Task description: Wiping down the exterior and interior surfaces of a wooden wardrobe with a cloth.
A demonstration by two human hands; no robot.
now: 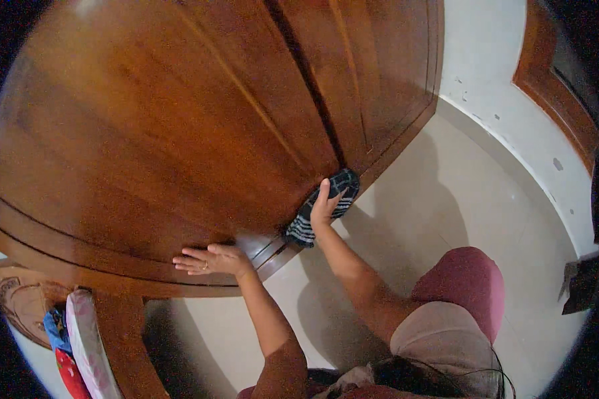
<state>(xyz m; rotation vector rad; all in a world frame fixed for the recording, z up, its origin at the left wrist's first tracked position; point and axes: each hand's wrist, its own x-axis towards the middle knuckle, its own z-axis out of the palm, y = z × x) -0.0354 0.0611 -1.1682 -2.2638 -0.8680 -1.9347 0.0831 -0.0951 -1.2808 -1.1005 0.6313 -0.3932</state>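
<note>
A large, polished brown wooden panel (180,153), like a wardrobe or door front with a dark vertical groove, fills the upper left. My right hand (325,205) presses a folded black cloth (343,185) with grey-white stripes and checks against its lower part, beside the foot of the groove. The thumb lies on top of the cloth; the other fingers are mostly hidden. Further left, my left hand (213,259) is held flat with fingers stretched and a ring on one of them. It is at the lower part of the panel; whether it touches the wood I cannot tell.
Pale floor tiles (406,193) lie below the panel, with shadows across them. A white wall (492,86) with chipped paint curves up the right. At lower left stand a wooden bed frame (123,332), a pale mattress edge (90,346) and red fabric (70,372).
</note>
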